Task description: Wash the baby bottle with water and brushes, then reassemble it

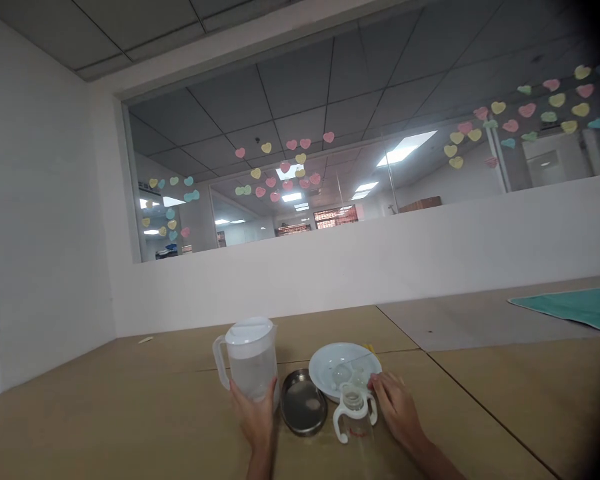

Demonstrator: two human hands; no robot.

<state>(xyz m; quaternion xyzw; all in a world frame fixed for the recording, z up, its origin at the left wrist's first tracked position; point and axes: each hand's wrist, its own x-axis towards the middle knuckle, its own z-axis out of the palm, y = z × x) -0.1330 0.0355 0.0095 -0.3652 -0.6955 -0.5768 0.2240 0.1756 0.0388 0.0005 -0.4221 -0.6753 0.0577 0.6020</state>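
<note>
A clear plastic pitcher [250,357] with a white lid and handle stands on the tan table [130,413], partly filled with water. My left hand [254,413] wraps around its lower body from the near side. A clear baby bottle with white side handles [353,415] stands uncapped to the right. My right hand [397,405] rests just right of the bottle, fingertips by its handle and the rim of a white plate [325,363]. Small clear pieces lie on the plate. A round steel dish [303,403] sits between pitcher and bottle.
A teal cloth [575,307] lies at the table's far right. A white half wall [380,267] backs the table, with a glass window above carrying several pastel heart stickers. A small pale scrap [145,340] lies at the far left.
</note>
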